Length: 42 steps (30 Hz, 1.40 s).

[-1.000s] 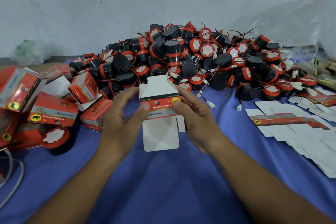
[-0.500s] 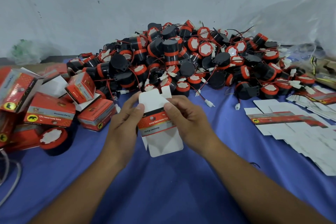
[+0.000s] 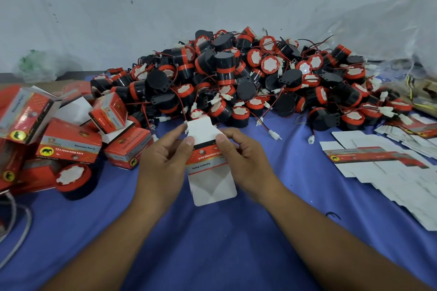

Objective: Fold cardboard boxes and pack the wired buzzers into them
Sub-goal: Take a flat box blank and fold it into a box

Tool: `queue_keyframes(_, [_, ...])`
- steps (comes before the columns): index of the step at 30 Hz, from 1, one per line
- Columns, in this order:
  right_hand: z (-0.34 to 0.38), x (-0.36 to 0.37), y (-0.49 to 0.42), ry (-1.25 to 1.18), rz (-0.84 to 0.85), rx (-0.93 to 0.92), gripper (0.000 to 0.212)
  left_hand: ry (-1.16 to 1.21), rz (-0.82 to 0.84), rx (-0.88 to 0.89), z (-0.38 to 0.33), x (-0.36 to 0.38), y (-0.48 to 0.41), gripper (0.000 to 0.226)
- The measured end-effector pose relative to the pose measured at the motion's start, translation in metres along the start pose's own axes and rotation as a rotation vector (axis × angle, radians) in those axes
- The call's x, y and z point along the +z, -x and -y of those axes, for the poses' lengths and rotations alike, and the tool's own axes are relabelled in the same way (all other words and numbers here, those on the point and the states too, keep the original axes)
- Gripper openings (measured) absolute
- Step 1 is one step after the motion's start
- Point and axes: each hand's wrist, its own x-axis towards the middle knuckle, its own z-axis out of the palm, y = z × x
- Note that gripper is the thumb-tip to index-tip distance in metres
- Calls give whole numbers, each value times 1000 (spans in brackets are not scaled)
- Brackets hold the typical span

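Observation:
I hold one flat cardboard box blank (image 3: 208,172), white with a red and grey printed band, above the blue cloth in the middle. My left hand (image 3: 163,163) pinches its left edge and my right hand (image 3: 246,160) pinches its right edge, both thumbs on the printed band. White flaps stick out above and below my hands. Behind it lies a big heap of black and red wired buzzers (image 3: 248,78) with red leads and white plugs. One buzzer (image 3: 73,179) lies alone at the left.
Several folded red boxes (image 3: 68,142) are piled at the left. A spread of flat white box blanks (image 3: 383,163) covers the right side. Clear plastic bags (image 3: 402,64) lie at the back right, a grey cable (image 3: 16,231) at the far left. A white wall stands behind.
Both hands have brought the flat blank down and slightly nearer to me, away from the buzzer heap. The blank has tilted a little; the grip on both edges is the same.

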Motion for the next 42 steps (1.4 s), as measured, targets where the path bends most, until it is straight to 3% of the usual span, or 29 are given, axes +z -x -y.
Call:
queue_keyframes(5, [9,-8,-3,-160,-110,106,31,160,43,25,-8,2,3,32])
queue_keyframes(7, [14,-16,-5,-287,-105,141,32,150,107,76,-14,5,5,44])
queue_keyframes(9, [20,-22,-5,-441,-54,158,25,241,176,6,-17,9,6,60])
queue_keyframes(12, [28,-24,-3,-598,66,150,14,357,390,-177,-23,9,10,79])
queue_keyframes(15, [31,-17,0,-642,164,77,18,233,657,-24,-29,9,16,71])
queue_keyframes(18, [28,-13,2,-509,123,9,24,69,590,95,-34,14,23,54])
queue_keyframes(21, [26,-9,2,-292,32,37,47,-17,514,142,-35,13,26,40])
queue_keyframes(24, [27,-9,3,-180,-16,74,54,-170,473,229,-37,13,27,46])
queue_keyframes(27, [30,-13,-2,-16,-74,6,52,-501,275,499,-35,8,21,66])
queue_keyframes(30, [32,-13,-2,-107,95,64,44,-722,137,710,-29,3,13,71])
queue_keyframes(34, [29,-10,0,-181,202,144,34,-778,57,741,-18,5,9,69])
queue_keyframes(37, [29,-13,0,-284,239,181,38,-784,61,763,-16,6,8,69])
queue_keyframes(42, [27,-13,1,-235,274,88,32,-787,66,783,-15,5,8,67])
